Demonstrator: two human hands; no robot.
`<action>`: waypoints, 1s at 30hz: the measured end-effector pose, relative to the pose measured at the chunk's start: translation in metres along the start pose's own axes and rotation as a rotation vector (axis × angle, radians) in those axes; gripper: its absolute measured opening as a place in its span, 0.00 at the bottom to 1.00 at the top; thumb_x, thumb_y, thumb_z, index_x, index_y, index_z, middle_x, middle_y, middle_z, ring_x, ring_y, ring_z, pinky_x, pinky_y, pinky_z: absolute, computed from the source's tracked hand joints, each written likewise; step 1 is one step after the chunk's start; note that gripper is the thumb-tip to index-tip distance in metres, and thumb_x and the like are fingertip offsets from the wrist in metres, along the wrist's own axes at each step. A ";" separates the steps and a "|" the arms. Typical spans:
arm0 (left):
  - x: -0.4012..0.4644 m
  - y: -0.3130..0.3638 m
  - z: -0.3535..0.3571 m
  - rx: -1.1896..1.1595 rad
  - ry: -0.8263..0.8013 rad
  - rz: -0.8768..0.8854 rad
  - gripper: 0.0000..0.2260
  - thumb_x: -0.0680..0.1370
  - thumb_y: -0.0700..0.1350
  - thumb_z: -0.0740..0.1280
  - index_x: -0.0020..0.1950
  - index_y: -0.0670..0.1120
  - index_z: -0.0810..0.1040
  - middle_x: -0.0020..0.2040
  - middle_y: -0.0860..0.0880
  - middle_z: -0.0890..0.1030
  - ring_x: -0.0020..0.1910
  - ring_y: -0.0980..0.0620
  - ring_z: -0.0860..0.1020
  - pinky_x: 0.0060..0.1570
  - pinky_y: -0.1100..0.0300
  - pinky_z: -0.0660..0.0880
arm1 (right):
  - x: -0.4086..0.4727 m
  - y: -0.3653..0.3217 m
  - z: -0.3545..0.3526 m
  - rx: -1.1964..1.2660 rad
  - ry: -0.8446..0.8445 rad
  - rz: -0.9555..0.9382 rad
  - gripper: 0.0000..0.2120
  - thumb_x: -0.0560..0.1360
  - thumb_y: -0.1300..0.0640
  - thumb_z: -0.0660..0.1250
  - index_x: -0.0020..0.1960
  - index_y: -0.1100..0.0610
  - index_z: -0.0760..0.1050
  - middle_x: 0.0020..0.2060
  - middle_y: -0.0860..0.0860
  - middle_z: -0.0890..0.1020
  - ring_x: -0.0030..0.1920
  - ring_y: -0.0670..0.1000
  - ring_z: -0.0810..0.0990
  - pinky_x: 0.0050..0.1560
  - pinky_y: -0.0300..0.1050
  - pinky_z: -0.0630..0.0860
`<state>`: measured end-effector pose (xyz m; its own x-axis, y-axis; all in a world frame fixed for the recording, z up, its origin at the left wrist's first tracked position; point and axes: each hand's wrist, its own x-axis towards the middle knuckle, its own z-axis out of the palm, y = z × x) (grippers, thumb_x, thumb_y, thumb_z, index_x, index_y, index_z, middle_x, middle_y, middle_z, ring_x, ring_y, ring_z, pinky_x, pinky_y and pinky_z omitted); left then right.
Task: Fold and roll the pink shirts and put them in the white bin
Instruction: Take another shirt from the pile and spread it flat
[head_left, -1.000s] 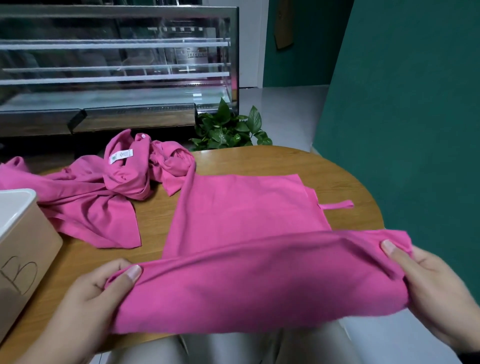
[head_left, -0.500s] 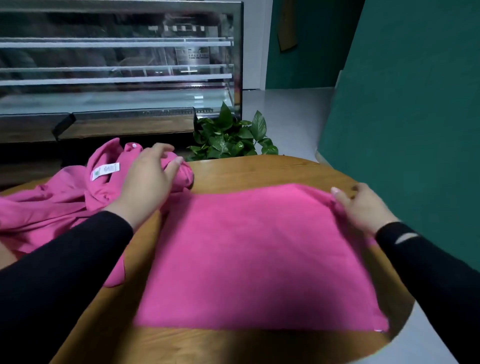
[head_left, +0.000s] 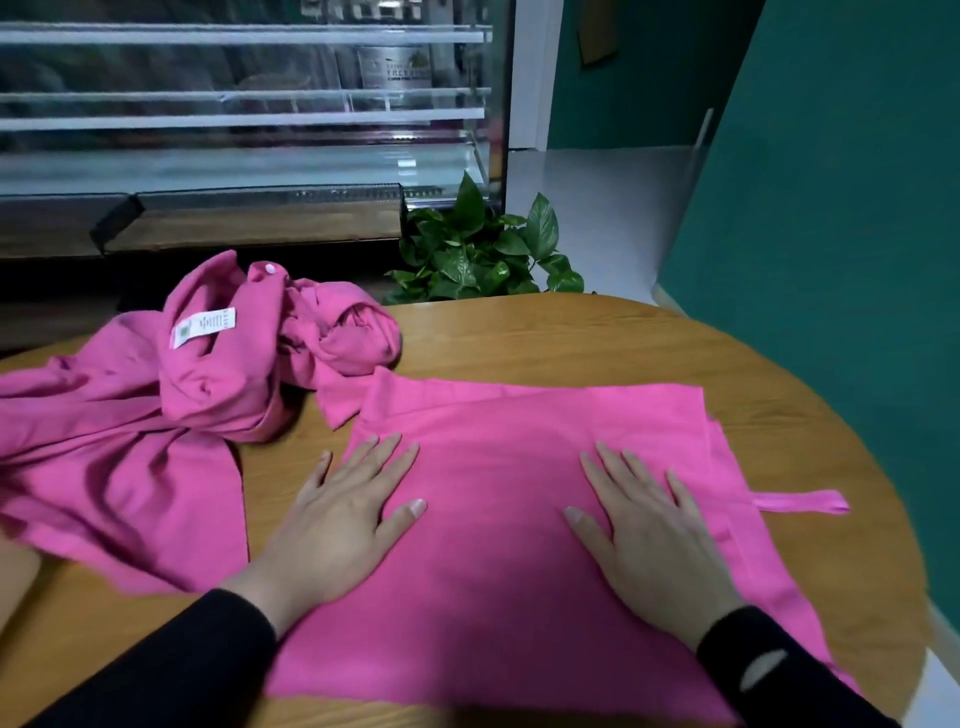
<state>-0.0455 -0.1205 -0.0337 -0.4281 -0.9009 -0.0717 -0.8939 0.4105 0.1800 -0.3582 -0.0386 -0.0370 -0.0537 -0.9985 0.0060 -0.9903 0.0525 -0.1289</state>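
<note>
Dim indoor light, brightest on the pale floor (head_left: 613, 208) far beyond the hands (head_left: 343, 512). Soft glare streaks across the glass display case (head_left: 244, 93) ahead. Faint shadows under both palms. Slight motion blur, grainy shadows, wide-angle bending toward the frame edges

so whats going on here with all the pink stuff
A person is folding pink shirts on a round wooden table. Both hands lie flat on the folded shirt in front of them, the left hand near its left edge and the right hand toward its right side, pressing it smooth. Another pink shirt lies crumpled at the left, not yet folded. Nothing is rolled yet.
</note>
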 end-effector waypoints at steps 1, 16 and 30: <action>0.003 -0.001 -0.002 0.014 0.005 -0.009 0.39 0.71 0.76 0.31 0.80 0.64 0.47 0.80 0.61 0.46 0.80 0.60 0.44 0.78 0.50 0.41 | 0.001 0.001 -0.002 -0.006 -0.012 -0.004 0.40 0.76 0.28 0.32 0.82 0.45 0.48 0.81 0.42 0.48 0.81 0.45 0.45 0.80 0.54 0.45; 0.037 -0.011 -0.005 0.018 0.017 -0.023 0.39 0.74 0.72 0.32 0.82 0.57 0.49 0.82 0.59 0.49 0.79 0.60 0.44 0.79 0.48 0.41 | 0.010 0.037 -0.015 -0.030 -0.088 -0.039 0.38 0.74 0.27 0.31 0.81 0.41 0.41 0.79 0.38 0.41 0.79 0.42 0.36 0.80 0.50 0.38; 0.050 -0.022 -0.016 -0.161 0.119 -0.158 0.20 0.77 0.58 0.69 0.67 0.53 0.77 0.59 0.50 0.79 0.64 0.46 0.74 0.58 0.47 0.70 | 0.017 0.061 -0.022 0.089 -0.095 -0.089 0.35 0.78 0.29 0.45 0.81 0.43 0.52 0.80 0.38 0.51 0.80 0.42 0.46 0.81 0.50 0.47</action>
<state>-0.0452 -0.1770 -0.0251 -0.2580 -0.9661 0.0029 -0.9117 0.2444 0.3303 -0.4224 -0.0525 -0.0226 0.0507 -0.9962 -0.0715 -0.9749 -0.0339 -0.2199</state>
